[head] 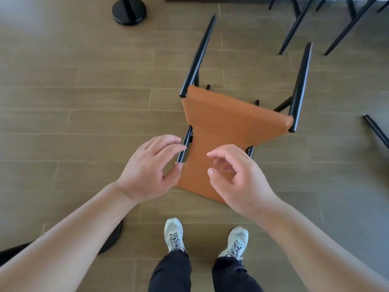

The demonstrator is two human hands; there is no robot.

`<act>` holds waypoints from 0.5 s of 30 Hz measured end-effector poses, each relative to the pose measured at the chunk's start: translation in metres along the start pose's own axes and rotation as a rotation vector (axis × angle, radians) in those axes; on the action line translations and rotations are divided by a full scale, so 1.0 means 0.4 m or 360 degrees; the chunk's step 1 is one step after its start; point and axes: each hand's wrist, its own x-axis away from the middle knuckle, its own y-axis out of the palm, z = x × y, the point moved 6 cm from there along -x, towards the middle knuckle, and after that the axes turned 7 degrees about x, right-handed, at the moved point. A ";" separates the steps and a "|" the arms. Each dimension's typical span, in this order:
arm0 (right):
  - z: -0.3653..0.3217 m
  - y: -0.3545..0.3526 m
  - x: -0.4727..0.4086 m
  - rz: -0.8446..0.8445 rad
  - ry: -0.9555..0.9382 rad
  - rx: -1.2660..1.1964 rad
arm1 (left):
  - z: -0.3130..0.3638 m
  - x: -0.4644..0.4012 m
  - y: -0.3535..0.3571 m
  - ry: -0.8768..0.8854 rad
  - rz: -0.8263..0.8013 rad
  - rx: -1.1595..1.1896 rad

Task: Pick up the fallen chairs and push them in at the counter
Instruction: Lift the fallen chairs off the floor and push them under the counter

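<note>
A fallen chair (227, 123) with orange leather and a black metal frame lies on the wooden floor in front of me, its legs pointing away. My left hand (147, 169) hovers at the chair's left edge, fingers spread, fingertips near the black side bar; whether it touches is unclear. My right hand (237, 178) is above the near right part of the leather, fingers curled and apart, holding nothing.
Black legs of other chairs (299, 24) stand at the top right, and another black leg (376, 131) shows at the right edge. A round black post base (128, 11) sits at the top left, another (111, 239) under my left forearm. My feet are just behind the chair.
</note>
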 end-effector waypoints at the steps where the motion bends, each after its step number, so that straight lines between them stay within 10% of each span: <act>1: 0.060 0.033 -0.003 -0.0017 -0.0011 0.0048 | -0.036 0.013 0.055 0.0014 -0.0037 -0.0020; 15: 1.094 0.510 -0.070 -0.0359 -0.0201 0.0829 | -0.621 0.244 0.924 0.0275 -0.0814 -0.0433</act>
